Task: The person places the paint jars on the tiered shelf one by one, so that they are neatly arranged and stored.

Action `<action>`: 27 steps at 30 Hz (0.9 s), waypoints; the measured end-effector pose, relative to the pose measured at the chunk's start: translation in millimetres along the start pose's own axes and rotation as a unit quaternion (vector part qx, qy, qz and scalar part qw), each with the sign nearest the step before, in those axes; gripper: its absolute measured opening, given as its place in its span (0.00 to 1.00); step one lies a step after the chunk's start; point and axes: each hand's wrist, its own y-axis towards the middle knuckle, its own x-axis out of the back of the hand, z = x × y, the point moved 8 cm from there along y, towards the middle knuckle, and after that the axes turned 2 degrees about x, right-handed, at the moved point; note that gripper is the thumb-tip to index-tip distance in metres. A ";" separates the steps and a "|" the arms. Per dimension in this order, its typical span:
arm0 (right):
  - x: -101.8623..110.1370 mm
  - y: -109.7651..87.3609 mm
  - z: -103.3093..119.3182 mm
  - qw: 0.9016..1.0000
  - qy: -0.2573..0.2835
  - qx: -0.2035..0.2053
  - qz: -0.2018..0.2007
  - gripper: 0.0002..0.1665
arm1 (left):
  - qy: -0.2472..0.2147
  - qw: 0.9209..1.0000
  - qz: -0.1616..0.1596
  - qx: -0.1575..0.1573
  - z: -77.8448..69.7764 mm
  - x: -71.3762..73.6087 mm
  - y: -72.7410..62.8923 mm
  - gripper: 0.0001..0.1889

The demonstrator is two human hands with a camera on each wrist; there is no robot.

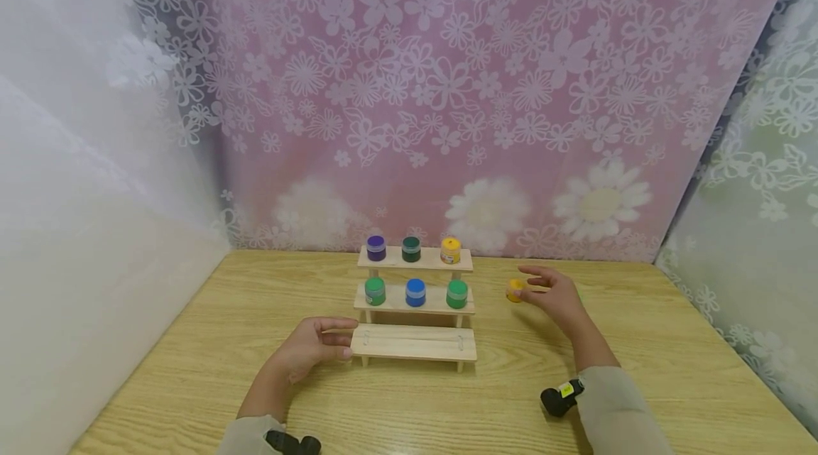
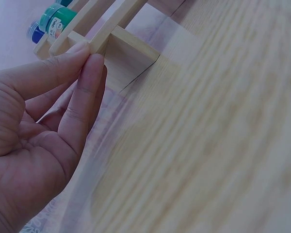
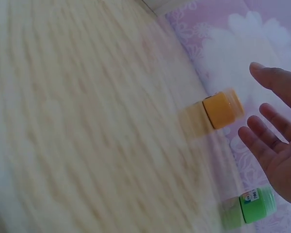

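Observation:
My left hand (image 1: 311, 350) pinches the left end of the lowest step of a three-step wooden rack (image 1: 414, 350); the left wrist view has thumb and fingertips meeting at the wood's corner. A small orange-yellow paint jar (image 1: 514, 291) stands on the table right of the rack. Around it, but apart from it in the right wrist view, my right hand (image 3: 283, 141) spreads its thumb and fingers. A light green jar (image 3: 254, 206) stands beyond, mostly hidden by that hand in the head view.
On the rack's top step stand purple (image 1: 376, 248), dark green (image 1: 411, 250) and yellow jars (image 1: 450, 251). The middle step carries green (image 1: 375, 292), blue (image 1: 415, 292) and green jars (image 1: 456, 294). Behind the wooden table (image 1: 409, 412) hangs a pink flowered curtain (image 1: 409, 100).

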 end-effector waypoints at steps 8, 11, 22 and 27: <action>-6.0 9.0 -15.5 0.999 0.008 -0.040 0.006 0.39 | -0.001 1.000 0.002 0.002 -0.3 -0.2 -0.2 0.28; -7.2 11.8 -18.7 0.999 0.006 -0.046 0.006 0.39 | -0.002 1.000 0.004 0.001 0.0 -0.1 -0.2 0.28; -7.6 14.8 -26.6 0.999 0.004 -0.054 -0.003 0.36 | 0.000 1.000 0.003 0.000 -0.2 0.1 -0.5 0.28; -8.3 15.9 -31.1 0.998 0.010 -0.063 -0.011 0.35 | 0.001 1.000 0.001 0.001 -0.2 0.4 -0.5 0.29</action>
